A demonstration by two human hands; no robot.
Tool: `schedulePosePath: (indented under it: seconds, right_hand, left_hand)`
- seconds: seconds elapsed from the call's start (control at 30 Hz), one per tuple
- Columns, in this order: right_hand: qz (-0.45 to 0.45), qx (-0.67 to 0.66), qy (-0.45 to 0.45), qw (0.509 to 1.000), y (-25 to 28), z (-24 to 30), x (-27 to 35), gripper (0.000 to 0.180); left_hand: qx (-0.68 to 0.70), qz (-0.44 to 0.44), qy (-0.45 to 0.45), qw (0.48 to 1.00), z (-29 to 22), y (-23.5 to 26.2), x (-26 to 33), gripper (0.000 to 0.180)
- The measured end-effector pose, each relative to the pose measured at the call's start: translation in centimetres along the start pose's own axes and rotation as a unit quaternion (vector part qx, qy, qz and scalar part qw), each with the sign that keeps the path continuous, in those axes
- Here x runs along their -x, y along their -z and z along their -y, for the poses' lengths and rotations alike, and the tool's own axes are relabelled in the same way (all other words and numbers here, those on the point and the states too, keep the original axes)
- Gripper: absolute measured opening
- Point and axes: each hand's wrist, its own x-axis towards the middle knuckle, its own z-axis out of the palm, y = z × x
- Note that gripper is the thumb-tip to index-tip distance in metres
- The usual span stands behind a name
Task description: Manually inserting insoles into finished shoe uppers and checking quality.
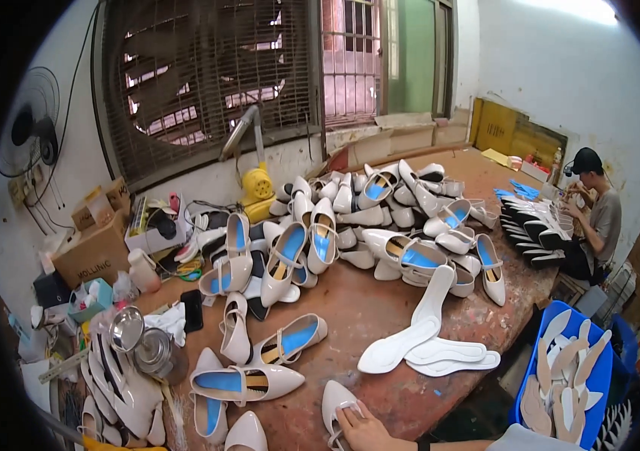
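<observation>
At six o'clock, a pale shoe [337, 396] is touched by the right hand [367, 431]; whether the fingers [350, 418] grasp it cannot be told.

I see one shoe [334, 399] at six o'clock, down by the bottom edge of my view. It is a pale, pinky-cream color, and its smooth skin looks shiny. The front gets thin and ends in a soft point. That point aims almost at twelve o'clock, with a tiny lean to eleven. The top of the shoe faces up at me. Its three o'clock side is partly covered, and I can't see its heel end. From here I can't tell if its bottom sits flat on the table [294, 407].
</observation>
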Motion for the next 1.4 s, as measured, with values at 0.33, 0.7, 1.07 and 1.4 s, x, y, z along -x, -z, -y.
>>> schedulePosePath:
  seconds: [0.33, 0.7, 1.07, 1.4]
  right_hand:
    - [0.154, 0.012, 0.016, 0.988, 1.7, -0.1, -2.8, 0.046]
    - [-0.003, 0.169, 0.089, 0.982, -1.4, -1.4, -2.4, 0.036]
    - [0.005, -0.071, 0.172, 0.983, -0.2, -4.1, -3.9, 0.020]
    - [-0.142, 0.076, -0.359, 0.919, 6.5, -19.8, -6.0, 0.074]
  left_hand:
    - [-0.027, -0.090, 0.000, 0.996, -0.1, -0.4, -0.1, 0.042]
    - [-0.037, -0.125, -0.055, 0.990, 0.3, -0.8, -0.2, 0.049]
    - [-0.038, -0.120, -0.032, 0.992, 0.6, 0.6, -0.9, 0.032]
    - [-0.175, -0.213, 0.107, 0.955, 13.0, 14.6, 8.4, 0.022]
